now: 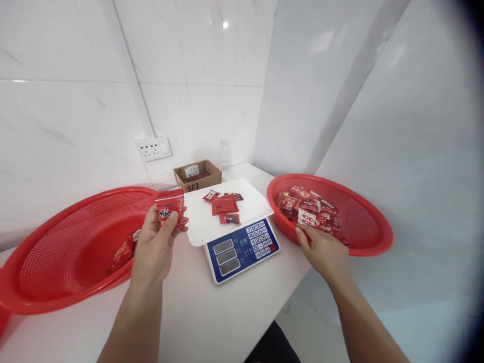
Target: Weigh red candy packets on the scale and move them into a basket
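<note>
On the white table (181,312), head view: scale (242,249) sits between left basket (56,252) and right basket (365,222), both red. Left hand (156,247) has its grip pinched on a red packet (169,202), held up between left basket and the scale's white tray (202,228). Four loose packets (225,204) lie on the tray. Right hand (325,249) is at right basket's near rim, fingers by the packet pile (302,205); can't tell if its grip holds one. More packets (123,256) in left basket, partly hidden by left hand. Cardboard box (206,181) behind the tray.
</note>
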The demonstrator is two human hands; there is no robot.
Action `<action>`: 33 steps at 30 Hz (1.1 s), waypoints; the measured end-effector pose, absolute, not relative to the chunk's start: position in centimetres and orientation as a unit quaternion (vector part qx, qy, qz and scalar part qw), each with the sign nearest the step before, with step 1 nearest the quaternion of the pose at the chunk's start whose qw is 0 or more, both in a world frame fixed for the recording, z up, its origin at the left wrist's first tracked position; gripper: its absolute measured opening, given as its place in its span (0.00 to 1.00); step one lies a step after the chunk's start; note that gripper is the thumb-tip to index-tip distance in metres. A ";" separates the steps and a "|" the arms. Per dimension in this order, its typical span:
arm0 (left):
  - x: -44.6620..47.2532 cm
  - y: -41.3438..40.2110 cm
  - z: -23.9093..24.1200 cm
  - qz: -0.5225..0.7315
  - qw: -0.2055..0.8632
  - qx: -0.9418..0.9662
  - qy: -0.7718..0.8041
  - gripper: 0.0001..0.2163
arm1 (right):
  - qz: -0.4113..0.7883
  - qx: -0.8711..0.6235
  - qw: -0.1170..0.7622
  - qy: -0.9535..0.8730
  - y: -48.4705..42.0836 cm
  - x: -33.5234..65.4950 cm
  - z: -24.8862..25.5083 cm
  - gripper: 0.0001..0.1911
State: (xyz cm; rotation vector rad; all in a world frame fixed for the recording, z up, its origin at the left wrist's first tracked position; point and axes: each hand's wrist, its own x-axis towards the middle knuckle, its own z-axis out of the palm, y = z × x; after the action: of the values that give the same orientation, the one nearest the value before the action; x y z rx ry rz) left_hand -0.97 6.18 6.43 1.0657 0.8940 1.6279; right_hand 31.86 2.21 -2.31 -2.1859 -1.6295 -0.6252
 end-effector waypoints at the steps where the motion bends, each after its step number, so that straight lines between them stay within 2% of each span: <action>1: -0.9 6.3 6.3 0.665 0.481 0.436 0.369 0.12 | -0.224 -0.769 0.173 -0.574 2.3 31.9 -2.4 0.16; 6: -0.9 6.6 6.0 0.646 0.502 0.435 0.377 0.12 | -0.248 -0.757 0.185 -0.575 2.4 32.1 -2.9 0.17; 10: -1.1 6.8 5.7 0.614 0.516 0.459 0.381 0.12 | -0.214 -0.761 0.199 -0.580 2.4 32.3 -2.8 0.17; 12: -1.1 6.7 5.5 0.588 0.517 0.483 0.392 0.12 | -0.183 -0.753 0.232 -0.588 2.4 32.5 -2.6 0.18; 15: -0.4 6.0 5.3 0.509 0.511 0.551 0.420 0.14 | -0.133 -0.707 0.332 -0.611 2.3 32.5 -1.8 0.21; 17: 0.6 5.3 5.1 0.415 0.521 0.611 0.428 0.14 | -0.071 -0.661 0.392 -0.635 1.8 32.0 -1.1 0.21; 19: 2.2 4.5 4.8 0.324 0.513 0.664 0.437 0.15 | 0.043 -0.605 0.418 -0.676 1.0 30.9 -0.2 0.21; 22: 5.1 3.4 3.7 0.251 0.480 0.713 0.445 0.17 | 0.242 -0.498 0.388 -0.737 -0.1 28.7 0.8 0.27; 23: 6.0 3.1 3.1 0.240 0.481 0.722 0.435 0.17 | 0.273 -0.481 0.374 -0.744 -0.4 28.0 1.1 0.29; 25: 7.5 2.5 1.9 0.222 0.495 0.737 0.403 0.15 | 0.318 -0.480 0.347 -0.740 -0.6 27.2 1.4 0.25; 27: 8.5 2.2 0.5 0.217 0.483 0.759 0.380 0.13 | 0.336 -0.497 0.335 -0.727 -0.6 27.2 1.5 0.17; 29: 9.0 2.0 -0.8 0.216 0.448 0.781 0.377 0.17 | 0.339 -0.517 0.343 -0.707 -0.6 28.3 1.4 0.12; 31: 9.0 2.1 -1.5 0.222 0.415 0.794 0.384 0.23 | 0.319 -0.554 0.376 -0.671 -0.6 30.1 1.3 0.12; 33: 8.6 2.3 -1.5 0.235 0.386 0.799 0.397 0.24 | 0.256 -0.618 0.428 -0.608 -0.5 32.5 1.2 0.16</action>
State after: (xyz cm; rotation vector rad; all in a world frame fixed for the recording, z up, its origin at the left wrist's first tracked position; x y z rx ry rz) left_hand 8.59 2.28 -1.51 2.0336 1.0117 0.5978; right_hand 32.53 -0.47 1.17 -1.5425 -1.5181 0.6394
